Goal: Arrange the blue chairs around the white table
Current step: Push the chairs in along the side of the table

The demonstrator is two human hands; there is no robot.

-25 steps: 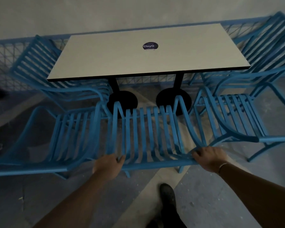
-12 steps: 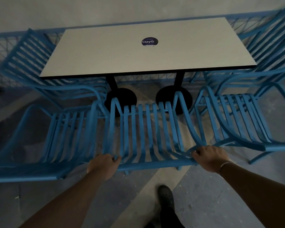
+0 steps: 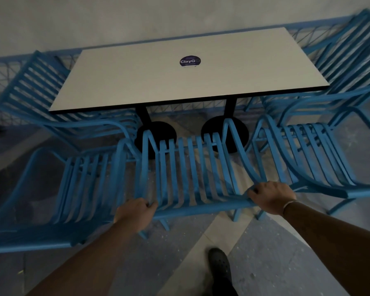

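1. Hands hold the middle chair (image 3: pixel 190 167) by its top bar. The left hand (image 3: pixel 135 214) is curled tight round the bar at the 9 o'clock end. The right hand (image 3: pixel 271 197) is curled tight round it at the 3 o'clock end.
2. The bar runs from 9 o'clock to 3 o'clock, right across in front of the person. Both hands are just as near, one at each end.
3. The table (image 3: pixel 179 86) is at 12 o'clock from the hands, past the seat. The front of the seat is close to the table's black feet (image 3: pixel 156 137).
4. The left chair (image 3: pixel 83 189) stands just beside it at 9 o'clock. The right chair (image 3: pixel 318 157) stands just beside it at 3 o'clock.
5. I think the next push should go straight to 12 o'clock. Both hands should push the same, or the chair may turn and bump one beside it.
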